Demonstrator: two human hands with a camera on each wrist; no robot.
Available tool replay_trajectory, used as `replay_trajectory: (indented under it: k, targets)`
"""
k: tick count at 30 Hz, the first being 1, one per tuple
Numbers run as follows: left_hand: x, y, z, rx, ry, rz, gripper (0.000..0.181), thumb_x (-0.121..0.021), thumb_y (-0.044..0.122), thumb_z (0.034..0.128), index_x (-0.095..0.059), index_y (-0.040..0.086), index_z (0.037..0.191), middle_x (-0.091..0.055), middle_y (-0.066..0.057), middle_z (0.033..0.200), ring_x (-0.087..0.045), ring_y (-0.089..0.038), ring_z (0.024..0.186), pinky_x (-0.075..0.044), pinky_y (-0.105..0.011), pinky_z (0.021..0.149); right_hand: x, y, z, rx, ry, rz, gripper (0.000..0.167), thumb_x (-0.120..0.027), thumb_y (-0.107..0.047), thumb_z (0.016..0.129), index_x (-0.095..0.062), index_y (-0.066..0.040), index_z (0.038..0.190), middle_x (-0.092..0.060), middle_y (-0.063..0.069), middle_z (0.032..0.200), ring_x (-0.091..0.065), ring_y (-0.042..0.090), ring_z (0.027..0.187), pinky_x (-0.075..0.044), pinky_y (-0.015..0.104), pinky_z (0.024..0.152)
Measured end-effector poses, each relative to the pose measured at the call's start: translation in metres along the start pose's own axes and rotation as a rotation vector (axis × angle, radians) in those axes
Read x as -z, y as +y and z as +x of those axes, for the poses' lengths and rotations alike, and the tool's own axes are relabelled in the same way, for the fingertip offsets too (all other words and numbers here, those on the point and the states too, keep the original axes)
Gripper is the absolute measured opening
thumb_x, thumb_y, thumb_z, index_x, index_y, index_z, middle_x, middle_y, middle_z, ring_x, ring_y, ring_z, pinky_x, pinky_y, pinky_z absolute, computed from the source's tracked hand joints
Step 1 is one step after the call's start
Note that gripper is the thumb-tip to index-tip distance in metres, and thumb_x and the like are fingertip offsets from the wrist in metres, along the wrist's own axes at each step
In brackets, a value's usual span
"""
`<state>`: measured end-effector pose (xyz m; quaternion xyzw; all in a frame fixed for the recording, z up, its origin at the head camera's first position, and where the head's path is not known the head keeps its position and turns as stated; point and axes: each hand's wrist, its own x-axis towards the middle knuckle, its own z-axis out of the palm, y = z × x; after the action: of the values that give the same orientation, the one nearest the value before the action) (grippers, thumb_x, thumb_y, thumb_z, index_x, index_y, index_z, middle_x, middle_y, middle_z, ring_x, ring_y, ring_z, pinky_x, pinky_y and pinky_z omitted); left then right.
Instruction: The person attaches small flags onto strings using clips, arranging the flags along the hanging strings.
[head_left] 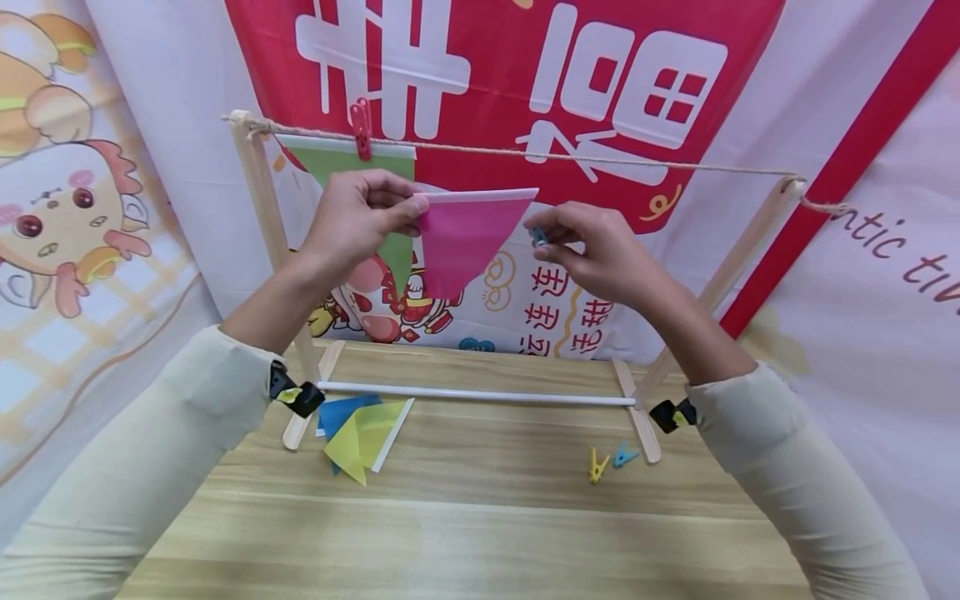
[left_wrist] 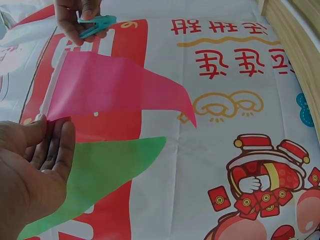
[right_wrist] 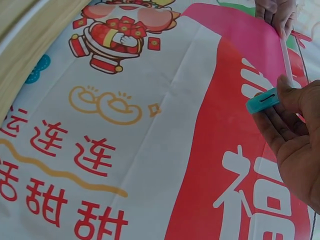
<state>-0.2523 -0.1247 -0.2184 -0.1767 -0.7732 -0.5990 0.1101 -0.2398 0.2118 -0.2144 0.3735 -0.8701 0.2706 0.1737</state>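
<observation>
My left hand (head_left: pixel 358 215) pinches the upper left corner of a pink pennant flag (head_left: pixel 468 237), which hangs just below the rope (head_left: pixel 480 150). In the left wrist view the pink flag (left_wrist: pixel 115 85) spreads out from the thumb and fingers. Right of the flag, my right hand (head_left: pixel 592 246) holds a teal clothespin (head_left: pixel 537 237), seen more clearly in the right wrist view as a teal clip (right_wrist: pixel 262 101) between thumb and fingers. Behind the left hand a green pennant flag (head_left: pixel 397 250) hangs from the rope by a red clothespin (head_left: pixel 362 129).
Wooden posts (head_left: pixel 262 192) stand at both ends of the rope, joined low down by a white rod (head_left: pixel 480 393). Yellow (head_left: pixel 375 429) and blue flags (head_left: pixel 345 412) lie on the table at left. A yellow clothespin (head_left: pixel 597 465) and a blue clothespin (head_left: pixel 625 455) lie at right.
</observation>
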Motion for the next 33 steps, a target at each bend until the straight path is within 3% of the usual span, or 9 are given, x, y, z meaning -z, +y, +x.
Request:
replay_trajectory:
  k: [8,16,25,28,33]
  targets:
    - [0.0,0.003,0.004,0.008,0.037,-0.066,0.032,-0.082,0.028,0.1056,-0.08,0.008,0.131,-0.084,0.0,0.112,-0.085,-0.012,0.097,-0.067,-0.022,0.098,0.005,-0.01,0.009,0.031,0.038,-0.017,0.042,-0.084,-0.006,0.101,-0.075,-0.004,0.141,-0.08,0.013,0.132,-0.08,0.027,0.118,-0.068,0.052,0.105]
    - [-0.006,0.003,0.006,0.037,0.083,-0.134,0.032,-0.08,0.029,0.1069,-0.079,0.01,0.132,-0.082,0.001,0.115,-0.081,-0.015,0.108,-0.066,-0.023,0.101,0.012,-0.017,0.015,0.036,0.063,-0.019,0.04,-0.084,-0.01,0.101,-0.076,-0.007,0.141,-0.08,0.011,0.132,-0.08,0.025,0.12,-0.067,0.051,0.109]
    - [-0.017,0.005,0.006,0.103,0.155,-0.363,0.03,-0.083,0.022,0.1037,-0.081,0.008,0.131,-0.082,-0.002,0.117,-0.08,-0.019,0.108,-0.067,-0.024,0.098,0.02,-0.03,0.023,0.037,0.061,-0.034,0.041,-0.083,-0.01,0.102,-0.075,-0.007,0.142,-0.08,0.009,0.135,-0.08,0.024,0.12,-0.067,0.049,0.11]
    - [-0.019,0.006,0.006,0.113,0.175,-0.44,0.032,-0.086,0.022,0.1016,-0.082,0.008,0.13,-0.083,-0.004,0.119,-0.08,-0.02,0.108,-0.067,-0.025,0.099,0.022,-0.034,0.026,0.039,0.067,-0.05,0.039,-0.082,-0.011,0.103,-0.075,-0.008,0.142,-0.08,0.009,0.132,-0.079,0.022,0.117,-0.067,0.043,0.108]
    - [-0.022,0.006,0.007,0.133,0.203,-0.571,0.031,-0.088,0.021,0.0985,-0.085,0.008,0.126,-0.083,-0.007,0.123,-0.081,-0.022,0.107,-0.068,-0.028,0.101,0.025,-0.042,0.035,0.045,0.095,-0.014,0.035,-0.079,-0.01,0.106,-0.075,-0.008,0.141,-0.08,0.01,0.127,-0.077,0.02,0.113,-0.063,0.022,0.105]
